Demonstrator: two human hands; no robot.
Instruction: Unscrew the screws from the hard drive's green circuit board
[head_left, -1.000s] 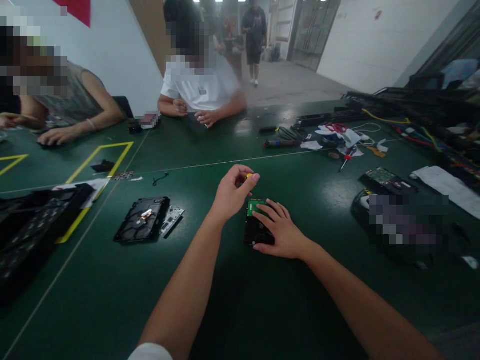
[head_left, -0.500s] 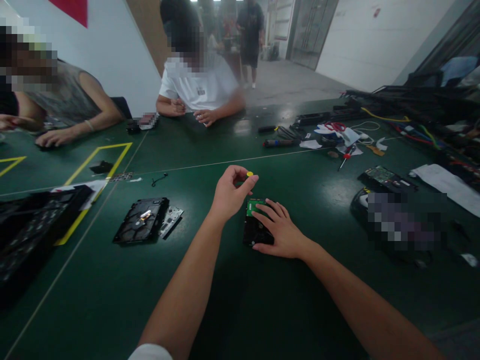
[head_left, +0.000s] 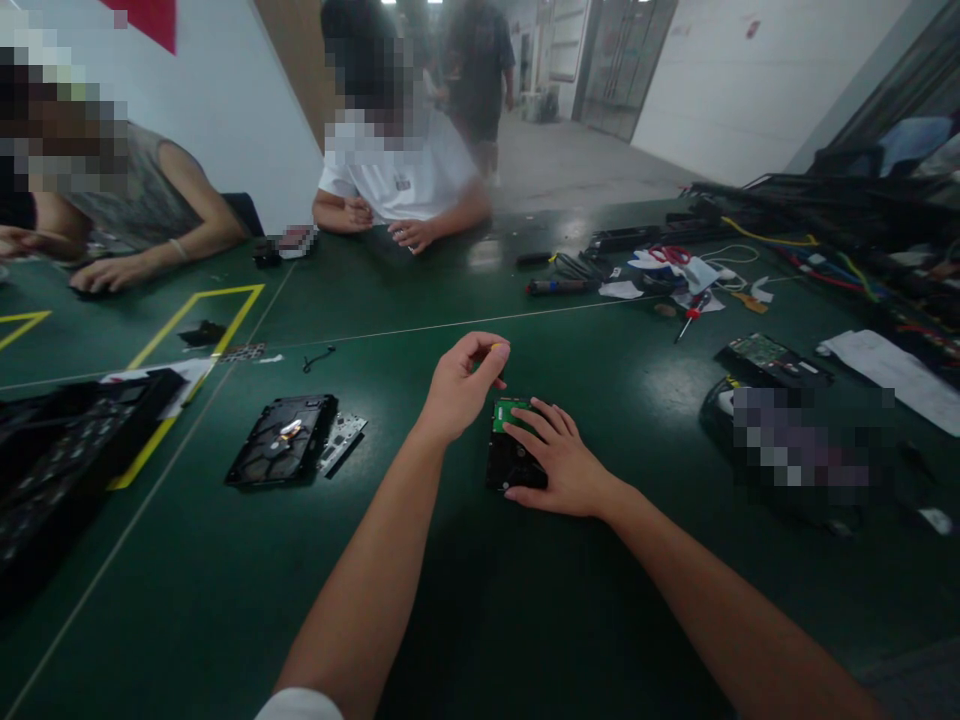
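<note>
A black hard drive with a green circuit board point(head_left: 504, 414) lies on the dark green table in front of me. My right hand point(head_left: 559, 455) rests over its right side, fingers spread, covering much of it. Just above and left of the drive, my left hand point(head_left: 471, 375) is raised with thumb and fingers pinched on a small yellow piece point(head_left: 497, 347), which is mostly hidden by the fingertips. To the left sit a second black drive point(head_left: 281, 440) and, beside it, a loose grey circuit board point(head_left: 343, 443).
Cables, papers and a red-handled screwdriver point(head_left: 691, 316) lie at the back right. Another circuit board point(head_left: 772, 358) and a white cloth point(head_left: 892, 375) are at right. A black chassis point(head_left: 82, 450) stands at left. People sit across the table.
The thumb and fingers of my left hand have closed further over the yellow piece, so less of it shows. My right hand has stayed put. A standing person in the background has shifted left.
</note>
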